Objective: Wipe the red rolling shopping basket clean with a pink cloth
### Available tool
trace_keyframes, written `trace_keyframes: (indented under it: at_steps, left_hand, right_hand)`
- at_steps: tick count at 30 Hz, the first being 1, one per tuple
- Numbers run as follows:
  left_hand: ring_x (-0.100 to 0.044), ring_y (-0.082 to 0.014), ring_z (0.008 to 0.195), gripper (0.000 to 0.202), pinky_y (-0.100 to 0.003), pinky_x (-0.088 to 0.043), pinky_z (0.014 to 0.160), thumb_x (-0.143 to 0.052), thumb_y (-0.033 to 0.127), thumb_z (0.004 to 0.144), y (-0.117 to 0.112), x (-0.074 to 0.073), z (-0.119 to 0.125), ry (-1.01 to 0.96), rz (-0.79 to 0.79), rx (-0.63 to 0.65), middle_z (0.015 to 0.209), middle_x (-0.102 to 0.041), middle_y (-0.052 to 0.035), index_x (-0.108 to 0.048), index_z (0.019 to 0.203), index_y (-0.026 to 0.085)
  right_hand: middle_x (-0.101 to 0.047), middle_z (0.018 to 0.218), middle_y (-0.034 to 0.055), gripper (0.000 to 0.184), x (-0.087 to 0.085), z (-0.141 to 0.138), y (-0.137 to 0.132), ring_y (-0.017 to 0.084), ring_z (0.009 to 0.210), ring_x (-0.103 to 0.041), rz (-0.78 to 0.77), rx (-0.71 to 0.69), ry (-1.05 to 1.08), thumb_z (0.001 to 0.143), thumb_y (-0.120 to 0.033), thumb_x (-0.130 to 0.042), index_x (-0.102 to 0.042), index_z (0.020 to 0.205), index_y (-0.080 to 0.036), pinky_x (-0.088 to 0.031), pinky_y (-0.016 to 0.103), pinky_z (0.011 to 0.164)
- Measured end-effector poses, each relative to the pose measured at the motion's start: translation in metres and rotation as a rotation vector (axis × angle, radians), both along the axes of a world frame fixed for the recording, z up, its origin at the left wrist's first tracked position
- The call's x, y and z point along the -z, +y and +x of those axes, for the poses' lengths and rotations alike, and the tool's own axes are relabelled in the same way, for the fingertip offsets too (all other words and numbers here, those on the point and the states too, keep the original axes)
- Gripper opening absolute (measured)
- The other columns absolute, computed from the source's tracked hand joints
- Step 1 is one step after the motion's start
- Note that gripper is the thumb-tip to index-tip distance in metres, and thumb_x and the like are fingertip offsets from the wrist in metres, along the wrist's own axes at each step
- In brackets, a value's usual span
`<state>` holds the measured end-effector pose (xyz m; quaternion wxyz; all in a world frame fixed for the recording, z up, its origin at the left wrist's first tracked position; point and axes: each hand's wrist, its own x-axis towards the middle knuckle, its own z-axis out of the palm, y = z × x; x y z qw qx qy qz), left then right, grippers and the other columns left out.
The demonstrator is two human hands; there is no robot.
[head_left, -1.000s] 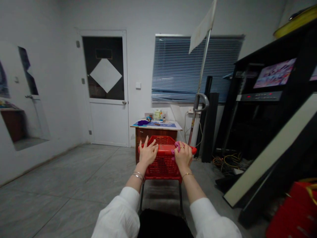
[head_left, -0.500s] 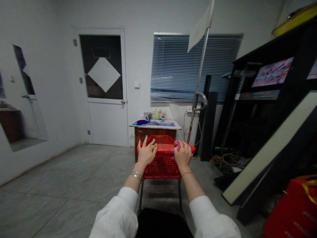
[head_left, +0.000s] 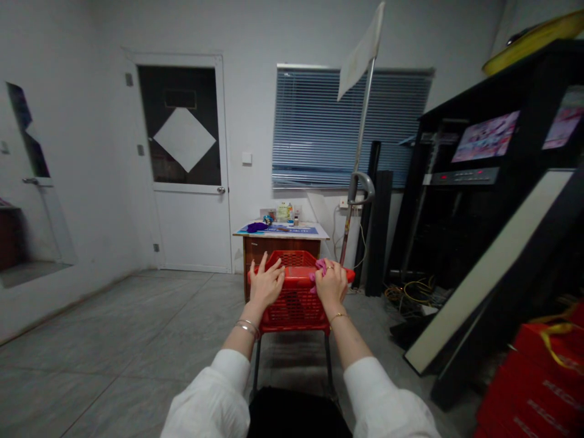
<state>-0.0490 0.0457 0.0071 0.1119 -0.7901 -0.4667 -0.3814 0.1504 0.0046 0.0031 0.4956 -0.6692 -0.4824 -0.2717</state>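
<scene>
A red plastic shopping cart point(head_left: 294, 307) stands right in front of me on dark legs. Across its near side runs the red handle bar point(head_left: 298, 275). My left hand point(head_left: 266, 285) rests on the bar's left part, palm down, with its fingers spread. Near the bar's right end, my right hand point(head_left: 332, 285) is closed round a crumpled pink cloth point(head_left: 319, 272), pressing it against the bar. Most of the cloth is hidden under the fingers.
Beyond the cart is a small table point(head_left: 249, 234) with a purple cloth point(head_left: 257, 227) and bottles. A pole with a white sign point(head_left: 362, 55) rises beside it. On the right are a black rack point(head_left: 422, 201), a leaning panel point(head_left: 493, 267) and red boxes point(head_left: 515, 377); a white door point(head_left: 191, 228) is at back left.
The view has turned slightly right, so the room and cart appear shifted left. Both hands remain on the handle bar, and the pink cloth is still in my right hand.
</scene>
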Motion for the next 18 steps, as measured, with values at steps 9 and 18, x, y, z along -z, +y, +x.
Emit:
trace_keyframes:
  at_steps: [9,18]
  left_hand:
    - [-0.023,-0.0269,0.148,0.034,-0.063,-0.01,0.119,-0.041,0.04,0.097,0.001,0.0,-0.002,-0.004,0.018,-0.001,0.139,-0.057,0.0078,-0.069,0.116,0.039]
    - [-0.024,-0.0263,0.148,0.034,-0.063,-0.01,0.119,-0.041,0.04,0.097,-0.002,0.0,0.002,-0.025,0.013,0.004,0.137,-0.059,0.0079,-0.069,0.115,0.038]
  right_hand:
    - [-0.065,0.121,0.0088,0.043,0.001,-0.022,-0.006,0.022,0.109,-0.053,-0.041,-0.235,-0.295,0.084,-0.019,-0.052,-0.064,0.125,-0.018,-0.039,0.033,0.097]
    - [-0.067,0.112,0.0125,0.037,0.004,-0.005,-0.001,0.024,0.102,-0.054,0.024,-0.037,-0.137,0.084,-0.019,-0.05,-0.069,0.115,-0.013,-0.041,0.036,0.094]
